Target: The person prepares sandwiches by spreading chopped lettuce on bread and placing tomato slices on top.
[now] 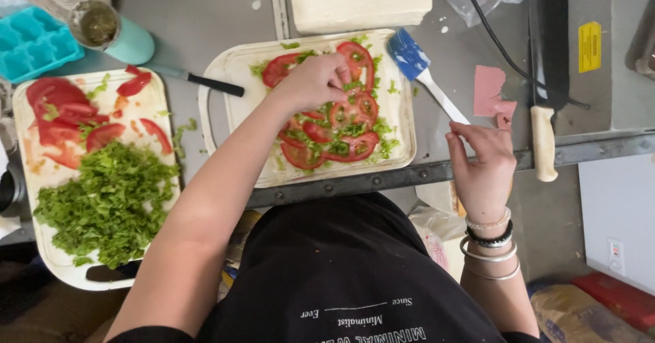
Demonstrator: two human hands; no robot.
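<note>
Grey metal table w/ a tray (225, 77) mid-layering: left hand (315, 80), fingers bent narrow, grip unclear, presses tomato slices (344, 121) onto lettuce there, right hand (481, 165) half-open, fingertips at spatula (437, 90) handle; further slices prob. need bare spots, light touch.

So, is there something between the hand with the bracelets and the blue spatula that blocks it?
Nothing visible does. The right hand has its fingertips at the end of the white handle of the blue spatula, which lies on the grey table beside the white board. The pink slice lies off to the side.
</note>
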